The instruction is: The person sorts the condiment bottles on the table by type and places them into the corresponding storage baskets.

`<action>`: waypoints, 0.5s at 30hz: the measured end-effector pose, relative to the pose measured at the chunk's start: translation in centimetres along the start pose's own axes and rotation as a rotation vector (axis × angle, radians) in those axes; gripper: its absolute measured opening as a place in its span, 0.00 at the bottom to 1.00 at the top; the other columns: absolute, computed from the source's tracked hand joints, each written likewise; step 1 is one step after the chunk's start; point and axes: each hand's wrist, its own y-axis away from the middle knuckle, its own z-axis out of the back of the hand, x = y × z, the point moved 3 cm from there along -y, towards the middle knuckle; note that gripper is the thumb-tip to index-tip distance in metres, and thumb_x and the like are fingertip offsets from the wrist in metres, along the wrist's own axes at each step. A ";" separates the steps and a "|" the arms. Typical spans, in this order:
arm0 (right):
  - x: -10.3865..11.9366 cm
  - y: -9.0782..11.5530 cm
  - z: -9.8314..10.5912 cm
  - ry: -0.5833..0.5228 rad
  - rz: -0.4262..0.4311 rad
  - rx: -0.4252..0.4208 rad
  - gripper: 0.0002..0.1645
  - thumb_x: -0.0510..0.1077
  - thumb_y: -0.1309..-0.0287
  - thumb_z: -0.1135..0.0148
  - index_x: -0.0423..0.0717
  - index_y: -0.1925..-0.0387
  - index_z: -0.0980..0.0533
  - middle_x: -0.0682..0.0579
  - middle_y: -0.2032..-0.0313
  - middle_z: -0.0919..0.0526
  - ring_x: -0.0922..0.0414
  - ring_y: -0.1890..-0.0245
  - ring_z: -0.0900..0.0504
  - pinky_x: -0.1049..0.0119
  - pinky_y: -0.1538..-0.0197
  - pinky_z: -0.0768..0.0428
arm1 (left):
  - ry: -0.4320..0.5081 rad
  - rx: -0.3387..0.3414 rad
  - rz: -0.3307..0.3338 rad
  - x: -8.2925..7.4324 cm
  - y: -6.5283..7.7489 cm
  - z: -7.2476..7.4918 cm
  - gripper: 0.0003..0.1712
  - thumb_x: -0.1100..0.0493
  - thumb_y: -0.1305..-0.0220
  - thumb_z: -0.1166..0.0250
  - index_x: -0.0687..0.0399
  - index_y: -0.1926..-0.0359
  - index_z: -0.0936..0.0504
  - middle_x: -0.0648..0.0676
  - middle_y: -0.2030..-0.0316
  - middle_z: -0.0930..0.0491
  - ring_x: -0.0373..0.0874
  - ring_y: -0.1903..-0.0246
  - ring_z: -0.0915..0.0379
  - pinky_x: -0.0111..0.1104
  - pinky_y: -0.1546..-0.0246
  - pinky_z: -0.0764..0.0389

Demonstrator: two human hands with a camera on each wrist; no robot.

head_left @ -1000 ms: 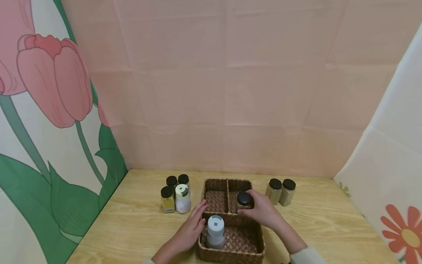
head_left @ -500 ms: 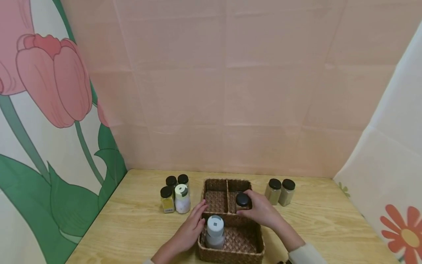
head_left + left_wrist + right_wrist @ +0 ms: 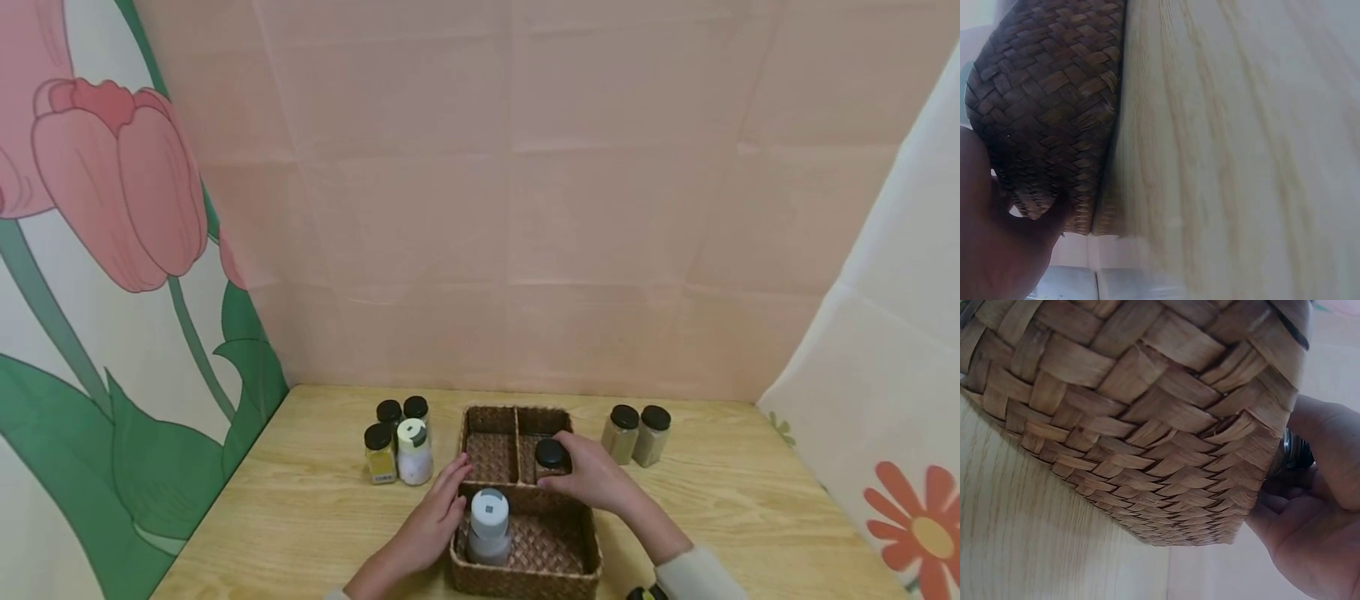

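A brown woven basket [image 3: 558,565] with two small back compartments and one large front one stands on the table. My right hand [image 3: 600,475] holds a black-lidded spice jar [image 3: 550,455] upright inside the right back compartment, thumb and fingers around its sides. In the right wrist view, that hand reaches over the basket wall and only a bit of the jar shows. My left hand [image 3: 435,521] grips the basket's left wall, with fingertips at the rim near the divider. A white-capped grey bottle [image 3: 490,529] stands at the left of the front compartment.
Left of the basket stand several black-lidded jars, including a yellow one [image 3: 381,457], and a pale-capped white bottle [image 3: 415,454]. Two black-lidded jars [image 3: 621,437] stand at the back right. A dark object [image 3: 647,593] shows partly beside the right sleeve.
My right hand has shifted slightly left with the jar, inside the compartment. The dark object at the bottom edge shows more. The left hand has stayed on the basket.
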 end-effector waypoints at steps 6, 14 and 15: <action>0.2 0.0 0.0 0.037 0.010 0.031 0.28 0.58 0.55 0.30 0.49 0.56 0.28 0.59 0.70 0.24 0.62 0.73 0.26 0.65 0.73 0.29 | 0.005 0.003 -0.006 0.0 0.0 -0.1 0.27 0.50 0.26 0.59 0.41 0.29 0.47 0.44 0.28 0.56 0.50 0.31 0.51 0.52 0.40 0.36; 0.4 -0.1 0.0 0.055 0.035 0.066 0.25 0.56 0.54 0.30 0.48 0.59 0.29 0.58 0.70 0.25 0.62 0.74 0.28 0.66 0.74 0.32 | 0.008 0.009 -0.001 0.0 0.1 -0.2 0.27 0.51 0.26 0.59 0.40 0.29 0.47 0.44 0.28 0.56 0.50 0.31 0.51 0.51 0.40 0.35; 0.4 -0.2 0.0 0.053 0.043 0.075 0.25 0.56 0.54 0.30 0.48 0.59 0.29 0.57 0.70 0.25 0.62 0.74 0.28 0.66 0.75 0.32 | 0.010 0.009 -0.002 0.0 0.1 -0.1 0.27 0.51 0.26 0.59 0.40 0.29 0.47 0.44 0.28 0.56 0.50 0.31 0.51 0.52 0.40 0.35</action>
